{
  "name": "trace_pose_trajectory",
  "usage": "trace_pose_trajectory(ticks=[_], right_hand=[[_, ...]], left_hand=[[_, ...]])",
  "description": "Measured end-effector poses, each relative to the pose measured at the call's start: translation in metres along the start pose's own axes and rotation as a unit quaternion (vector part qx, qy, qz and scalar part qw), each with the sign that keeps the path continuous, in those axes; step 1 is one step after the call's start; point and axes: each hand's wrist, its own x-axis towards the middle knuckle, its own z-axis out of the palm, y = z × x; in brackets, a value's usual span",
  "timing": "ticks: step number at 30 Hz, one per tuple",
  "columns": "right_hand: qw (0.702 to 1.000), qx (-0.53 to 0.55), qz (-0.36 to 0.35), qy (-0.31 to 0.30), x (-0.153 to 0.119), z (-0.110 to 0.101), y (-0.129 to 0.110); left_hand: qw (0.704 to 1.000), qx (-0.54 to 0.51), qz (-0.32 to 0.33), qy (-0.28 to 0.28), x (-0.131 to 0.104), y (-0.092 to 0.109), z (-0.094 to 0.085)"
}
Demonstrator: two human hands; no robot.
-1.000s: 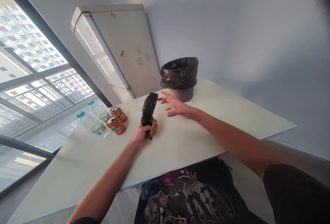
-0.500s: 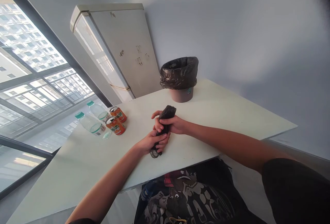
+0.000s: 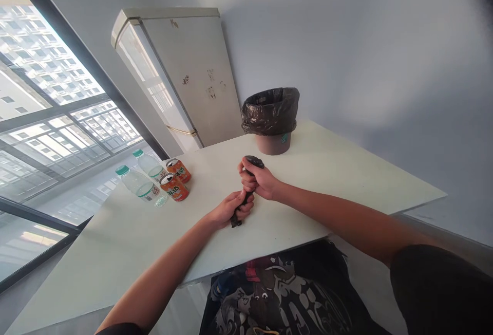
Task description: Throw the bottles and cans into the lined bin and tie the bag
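Note:
Both my hands grip one bunched black plastic bag above the near part of the table. My right hand is wrapped round its upper end, and a dark bulge shows over the fist. Just below, my left hand is closed on the lower part, with a crumpled tail sticking out under the fingers. The middle of the bag is hidden by my fingers. Beyond my hands stands a brownish bin, lined with a black bag folded over its rim.
Two clear bottles with green caps, a nearer one and a farther one, stand at the table's left. Beside them are two orange cans, one in front, one behind. The pale table meets a wall; a fridge stands behind.
My right hand's fingers have closed round the bag's upper end. The bag is squeezed narrower, and its loose lower end is more bunched. The view has shifted slightly.

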Motion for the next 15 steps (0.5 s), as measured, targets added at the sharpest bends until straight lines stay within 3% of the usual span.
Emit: trace_pose_trajectory(ticks=[5,8,11,15], right_hand=[[1.000,-0.021,-0.008,-0.011,0.003,-0.006,0.001],[0.988,-0.146,-0.043,-0.017,-0.001,-0.003,0.003],[0.917,-0.370,-0.139,-0.052,-0.008,0.002,0.005],[0.819,-0.516,-0.218,-0.123,-0.012,0.000,0.004]], left_hand=[[0.997,0.035,0.018,0.062,0.003,-0.006,-0.003],[0.996,0.034,-0.001,0.077,0.005,-0.011,-0.004],[0.996,-0.007,-0.019,0.090,0.004,-0.014,-0.008],[0.987,-0.113,-0.001,0.115,0.000,-0.011,-0.017]])
